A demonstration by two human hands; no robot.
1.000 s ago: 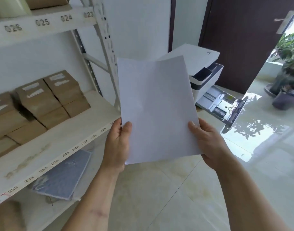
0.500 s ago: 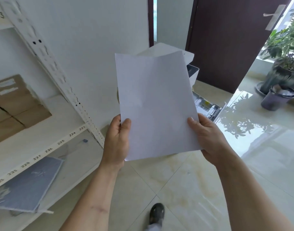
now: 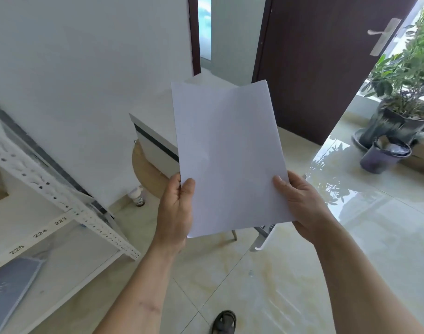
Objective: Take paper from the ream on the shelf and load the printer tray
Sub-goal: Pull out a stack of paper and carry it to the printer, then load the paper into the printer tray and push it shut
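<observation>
I hold a thin stack of white paper (image 3: pixel 228 155) upright in front of me. My left hand (image 3: pixel 176 210) grips its lower left edge and my right hand (image 3: pixel 300 203) grips its lower right edge, thumbs on the front. The white printer (image 3: pixel 155 131) with a dark band stands behind the paper on a round wooden stool (image 3: pixel 146 174); most of it and its tray are hidden by the sheets. Only a small grey tray part (image 3: pixel 264 233) pokes out below the paper.
The white metal shelf (image 3: pixel 61 201) with numbered labels is at my left, a grey folder (image 3: pixel 6 285) on its lower level. A dark door (image 3: pixel 321 68) stands ahead. Potted plants (image 3: pixel 403 97) and a dark pot (image 3: pixel 384 155) sit at the right. My sandal (image 3: pixel 224 321) shows on the tiled floor.
The view has swung right, away from the shelf and its brown packets, toward the printer. The paper stays in both hands and now covers the printer tray.
</observation>
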